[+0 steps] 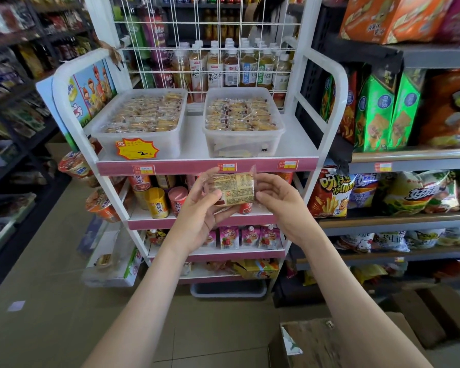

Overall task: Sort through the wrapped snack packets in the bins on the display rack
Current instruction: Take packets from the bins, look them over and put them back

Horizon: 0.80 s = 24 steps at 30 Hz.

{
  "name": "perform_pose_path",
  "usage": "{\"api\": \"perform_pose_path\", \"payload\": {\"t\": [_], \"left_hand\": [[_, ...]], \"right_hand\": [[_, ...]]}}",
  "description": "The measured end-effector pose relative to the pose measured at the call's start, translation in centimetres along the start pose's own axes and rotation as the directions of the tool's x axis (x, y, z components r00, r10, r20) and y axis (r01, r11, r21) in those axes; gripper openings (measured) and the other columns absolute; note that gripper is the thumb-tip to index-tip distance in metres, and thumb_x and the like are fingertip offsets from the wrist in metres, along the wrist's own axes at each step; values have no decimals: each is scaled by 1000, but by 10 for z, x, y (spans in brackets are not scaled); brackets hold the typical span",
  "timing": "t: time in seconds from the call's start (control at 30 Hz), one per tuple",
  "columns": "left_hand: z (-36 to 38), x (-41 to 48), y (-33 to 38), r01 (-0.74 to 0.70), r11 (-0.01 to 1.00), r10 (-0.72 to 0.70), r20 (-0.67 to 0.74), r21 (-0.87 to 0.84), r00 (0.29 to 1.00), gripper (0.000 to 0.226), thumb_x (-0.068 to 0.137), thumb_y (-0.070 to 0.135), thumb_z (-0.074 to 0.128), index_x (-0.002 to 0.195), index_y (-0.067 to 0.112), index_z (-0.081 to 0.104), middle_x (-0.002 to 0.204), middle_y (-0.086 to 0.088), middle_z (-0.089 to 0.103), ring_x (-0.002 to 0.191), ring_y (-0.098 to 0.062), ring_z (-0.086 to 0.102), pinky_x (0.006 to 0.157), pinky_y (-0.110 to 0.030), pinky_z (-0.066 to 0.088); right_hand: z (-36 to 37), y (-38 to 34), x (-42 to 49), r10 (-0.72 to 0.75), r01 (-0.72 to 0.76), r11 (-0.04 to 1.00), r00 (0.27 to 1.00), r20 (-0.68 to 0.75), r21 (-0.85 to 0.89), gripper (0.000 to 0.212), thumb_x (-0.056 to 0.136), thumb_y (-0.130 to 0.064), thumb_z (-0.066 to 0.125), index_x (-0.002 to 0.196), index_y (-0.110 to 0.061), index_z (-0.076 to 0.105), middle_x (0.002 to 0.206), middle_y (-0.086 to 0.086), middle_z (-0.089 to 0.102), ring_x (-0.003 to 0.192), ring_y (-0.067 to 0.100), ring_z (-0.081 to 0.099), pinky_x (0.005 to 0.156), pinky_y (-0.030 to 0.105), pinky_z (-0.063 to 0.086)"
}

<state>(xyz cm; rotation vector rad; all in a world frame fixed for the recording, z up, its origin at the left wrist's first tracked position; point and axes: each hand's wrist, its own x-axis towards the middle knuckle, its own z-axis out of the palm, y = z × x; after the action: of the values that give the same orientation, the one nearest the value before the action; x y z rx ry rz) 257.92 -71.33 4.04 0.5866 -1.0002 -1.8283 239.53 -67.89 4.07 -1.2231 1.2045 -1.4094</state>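
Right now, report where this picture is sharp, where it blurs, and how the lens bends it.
Head view: the held packet, left bin and right bin are sharp, print unreadably small. Head view: the left shelves are dim and smeared. Head view: the white rack has side rails bowing outward, wide-angle distortion; light even, no harsh glare.

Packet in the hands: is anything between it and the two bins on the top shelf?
Nothing visible. The left hand and right hand hold the packet before the rack, below the shelf edge; the left bin and right bin above are lidless.
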Motion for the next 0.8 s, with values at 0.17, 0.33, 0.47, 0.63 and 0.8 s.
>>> {"api": "perform_pose_path", "payload": {"t": [0.17, 0.33, 0.47, 0.63, 0.8], "left_hand": [[11, 8, 2, -2, 1000, 2, -5, -6, 1000, 37, 98, -2, 42, 123, 21, 57, 125, -13, 63, 110, -34, 64, 84, -43, 58], [33, 26, 12, -20, 999, 22, -42, 39, 999, 33, 98, -1, 44, 120, 21, 57, 119, -10, 67, 104, -30, 68, 77, -38, 59], [63, 54, 31, -56, 983, 62, -31, 174, 998, 31, 97, 4, 50, 122, 21, 55, 115, -11, 69, 103, -29, 68, 86, -43, 57], [103, 89, 55, -72, 916, 78, 1, 395, 997, 39, 98, 29, 51, 137, 25, 47, 131, -15, 58, 99, -19, 67, 73, -33, 56], [115, 118, 88, -141, 832, 32, 207, 536, 978, 30, 99, 47, 33, 118, 40, 56, 115, 17, 65, 108, -4, 62, 96, -26, 48]], "right_hand": [[-11, -3, 4, 26, -19, 994, 997, -70, 107, 35, 88, 11, 55, 112, -13, 63, 93, 3, 65, 91, 17, 59, 74, 20, 51], [-19, -16, 18, -47, 31, 995, 986, -161, -97, 36, 89, 3, 60, 118, -17, 56, 103, 0, 63, 97, 12, 60, 85, 23, 51], [-26, -45, 37, -425, 277, 776, 893, -145, -567, 42, 89, -9, 63, 128, -21, 52, 111, -8, 52, 105, 8, 50, 89, 22, 43], [-23, -75, 70, -462, 358, 607, 886, 52, -710, 54, 90, -34, 62, 139, -18, 45, 130, 1, 54, 118, 18, 45, 102, 34, 38], [-37, -101, 117, -433, 337, 798, 897, -85, -499, 41, 92, -21, 62, 130, -16, 46, 97, -13, 61, 87, -3, 60, 80, 17, 50]]}}
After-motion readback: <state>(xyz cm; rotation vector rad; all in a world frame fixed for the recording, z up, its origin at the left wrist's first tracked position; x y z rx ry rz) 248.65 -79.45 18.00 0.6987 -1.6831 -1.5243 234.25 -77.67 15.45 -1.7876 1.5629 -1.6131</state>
